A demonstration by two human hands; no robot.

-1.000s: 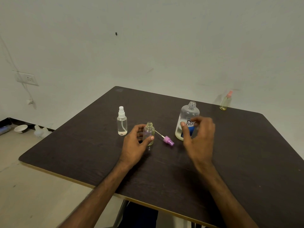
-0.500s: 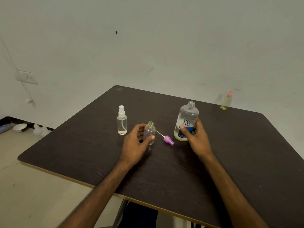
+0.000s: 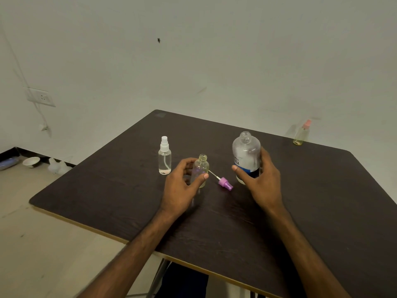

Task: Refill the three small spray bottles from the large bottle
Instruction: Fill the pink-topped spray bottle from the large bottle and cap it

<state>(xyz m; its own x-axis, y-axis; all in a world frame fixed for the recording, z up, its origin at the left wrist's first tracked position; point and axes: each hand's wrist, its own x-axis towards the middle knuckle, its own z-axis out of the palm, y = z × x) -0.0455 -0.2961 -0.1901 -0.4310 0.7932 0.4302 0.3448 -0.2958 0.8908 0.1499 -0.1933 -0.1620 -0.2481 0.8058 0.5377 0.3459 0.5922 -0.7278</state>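
Fingers of the left hand [image 3: 182,186] are wrapping around an uncapped small spray bottle [image 3: 201,168], thumb pressing its front and the others curling behind, and the bottle is standing upright on the dark wooden table [image 3: 322,201]. Its mouth is open and a little yellowish liquid is showing near the base. Right beside it, the purple spray cap [image 3: 225,183] is lying on its side on the table, its thin dip tube pointing back toward the bottle.

Over on the other side, the right hand [image 3: 261,181] is gripping the large bottle [image 3: 246,153] around its lower body, thumb across the blue and white label; the large bottle is uncapped and leaning slightly to the left. Whether its base is touching the table cannot be told.

Left of the held small bottle, a clear spray bottle with a white nozzle [image 3: 164,157] is standing alone. Well apart, at the far right edge of the table, a pink-capped spray bottle [image 3: 301,135] is standing near the wall [image 3: 214,61].
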